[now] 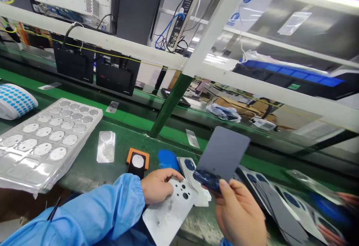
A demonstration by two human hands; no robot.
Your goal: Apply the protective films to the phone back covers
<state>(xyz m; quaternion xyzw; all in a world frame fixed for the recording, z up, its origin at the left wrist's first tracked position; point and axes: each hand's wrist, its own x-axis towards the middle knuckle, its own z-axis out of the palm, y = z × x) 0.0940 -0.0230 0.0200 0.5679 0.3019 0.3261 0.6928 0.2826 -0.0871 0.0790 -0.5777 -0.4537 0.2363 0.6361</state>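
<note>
Dark grey panel (223,152) stands tilted in the right hand (238,212), which is closed on its lower edge, with a glossy dark blue piece (206,180) at that same edge, pinched against the panel by the fingers. The left hand (157,186), in a light blue sleeve (92,216), lies on a white perforated sheet (168,218) with several round holes, fingers lightly curled over its upper part; whether it is gripping the sheet or only resting there, I cannot tell. That sheet sits at the near edge of a green workbench (157,126), and the two hands are close together above it. Just past the left hand are a black jig with an orange frame (137,162) holding a silver disc, and a blue patch (168,160). Beside the sheet, a stack of papers printed with blue circles (190,167) lies under the raised panel. More grey panels and blue-marked sheets (283,208) are fanned out to the right, blurred. To the left lie a clear plastic tray of silver discs (50,141), a loose silver plate (106,147) and a roll of blue dot labels (15,102).
</note>
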